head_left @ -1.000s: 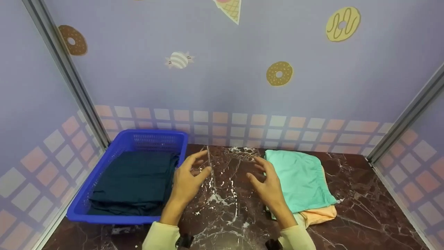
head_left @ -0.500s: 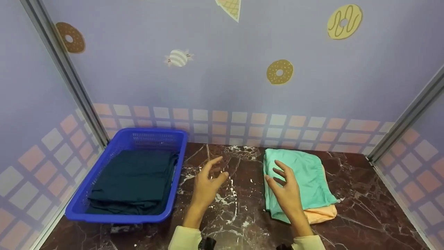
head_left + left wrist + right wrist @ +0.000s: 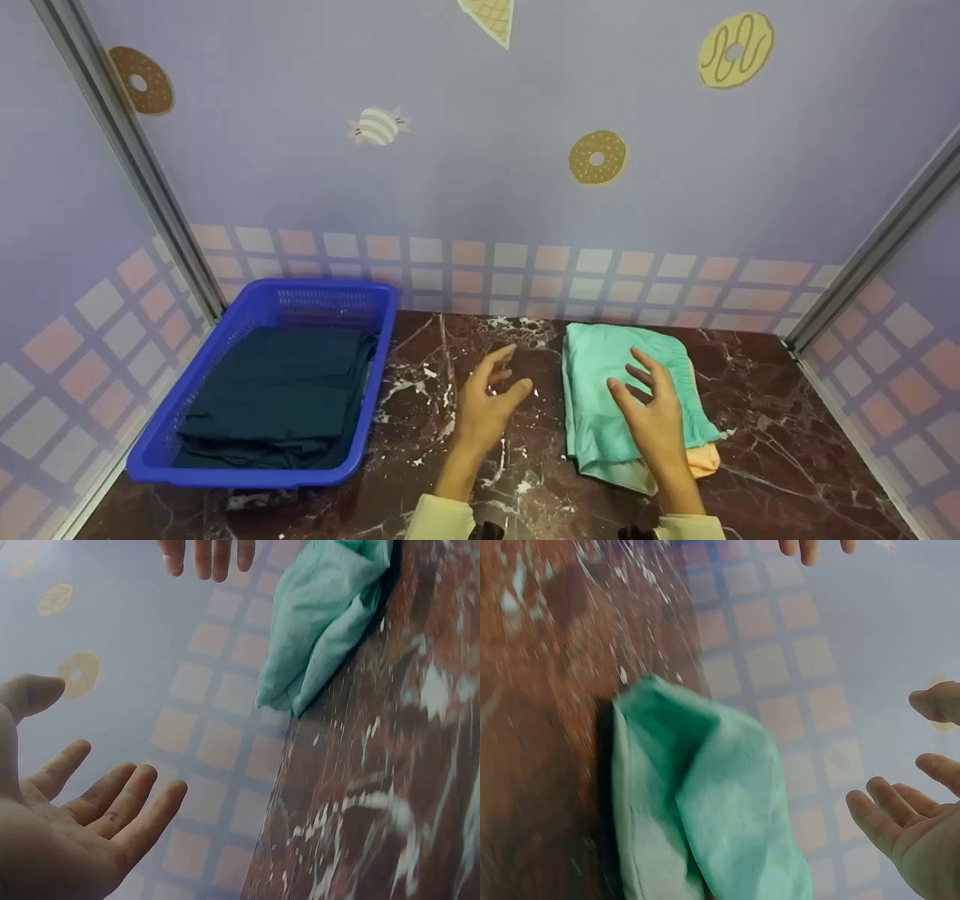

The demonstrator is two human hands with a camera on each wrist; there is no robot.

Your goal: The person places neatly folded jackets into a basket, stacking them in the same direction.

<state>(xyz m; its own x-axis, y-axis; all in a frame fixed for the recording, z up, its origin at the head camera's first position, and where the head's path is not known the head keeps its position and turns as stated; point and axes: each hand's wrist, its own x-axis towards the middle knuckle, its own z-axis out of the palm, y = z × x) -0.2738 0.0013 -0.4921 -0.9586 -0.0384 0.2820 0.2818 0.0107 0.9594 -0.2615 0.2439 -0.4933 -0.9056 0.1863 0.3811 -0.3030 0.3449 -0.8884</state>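
My left hand (image 3: 481, 411) hovers over the dark marbled tabletop, left of the folded mint-green garment (image 3: 600, 405), its fingers loosely bent around nothing. Above that garment is my right hand (image 3: 654, 412), also relaxed and holding nothing. An elastic-looking gathered edge runs down the garment's right side, and a peach cloth (image 3: 703, 459) peeks out from beneath it. In the left wrist view, the left hand (image 3: 97, 825) is palm up to the camera with fingers apart. The right wrist view has the right hand (image 3: 922, 817) apart from the mint fabric (image 3: 735, 802).
A blue plastic basket (image 3: 262, 476) stands on the left, with folded dark navy cloth (image 3: 274, 390) inside. Behind is a lilac wall (image 3: 480, 150) with donut and candy prints. Grey metal posts (image 3: 127, 150) mark the corners on both sides.
Both hands have moved to the right; the right hand has gone from the mint garment's left edge to over it. The view has shifted slightly. Basket and garments stay put.
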